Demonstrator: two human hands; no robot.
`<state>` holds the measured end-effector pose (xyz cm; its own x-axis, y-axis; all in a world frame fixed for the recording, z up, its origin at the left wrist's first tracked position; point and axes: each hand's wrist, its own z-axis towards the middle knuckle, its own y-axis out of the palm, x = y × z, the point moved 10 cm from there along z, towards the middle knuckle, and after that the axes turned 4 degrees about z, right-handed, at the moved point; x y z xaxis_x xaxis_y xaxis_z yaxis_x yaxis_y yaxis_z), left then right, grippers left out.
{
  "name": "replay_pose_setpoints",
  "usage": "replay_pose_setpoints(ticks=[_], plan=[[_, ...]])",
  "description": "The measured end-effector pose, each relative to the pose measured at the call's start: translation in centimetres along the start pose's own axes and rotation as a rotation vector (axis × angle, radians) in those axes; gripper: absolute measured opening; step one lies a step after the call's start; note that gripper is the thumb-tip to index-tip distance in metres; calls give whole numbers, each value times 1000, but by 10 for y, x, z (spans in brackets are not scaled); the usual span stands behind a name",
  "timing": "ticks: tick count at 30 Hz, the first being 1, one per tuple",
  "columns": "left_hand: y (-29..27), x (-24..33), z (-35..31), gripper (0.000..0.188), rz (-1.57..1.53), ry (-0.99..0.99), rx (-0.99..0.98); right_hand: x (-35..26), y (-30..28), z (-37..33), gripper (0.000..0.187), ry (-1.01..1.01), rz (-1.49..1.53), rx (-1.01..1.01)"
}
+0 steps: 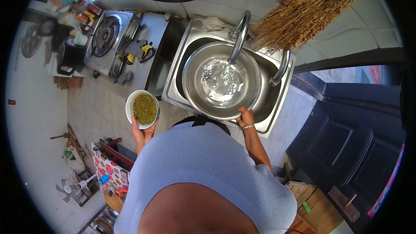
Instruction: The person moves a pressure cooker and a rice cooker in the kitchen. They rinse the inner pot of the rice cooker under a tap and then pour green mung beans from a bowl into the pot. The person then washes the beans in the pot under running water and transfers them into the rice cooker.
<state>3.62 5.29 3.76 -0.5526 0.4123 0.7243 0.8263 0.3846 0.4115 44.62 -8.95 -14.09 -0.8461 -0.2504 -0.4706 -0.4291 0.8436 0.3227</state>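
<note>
My left hand is closed around the lower side of a white bowl, holding it up to the left of the sink. Small green-yellow grains or beans fill much of the bowl. With my right hand I grip the near right rim of a round metal basin. The basin rests in the stainless steel sink, and rippling, shiny water lies in it. A curved metal faucet reaches over the basin, its spout above the water.
A second faucet stands at the sink's right, below a straw broom. Left of the sink, a counter holds yellow-and-grey gloves and a gas stove. A dark door is at the right. A fan stands lower left.
</note>
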Motion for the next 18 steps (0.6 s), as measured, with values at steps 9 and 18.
replay_pose_setpoints(ticks=[9, 18], plan=[[17, -1, 14, 58, 26, -51, -76, 16, -11, -9, 32, -83, 53, 98], [14, -4, 38, 60, 90, -93, -213, 14, 16, -57, 30, -214, 277, 55]])
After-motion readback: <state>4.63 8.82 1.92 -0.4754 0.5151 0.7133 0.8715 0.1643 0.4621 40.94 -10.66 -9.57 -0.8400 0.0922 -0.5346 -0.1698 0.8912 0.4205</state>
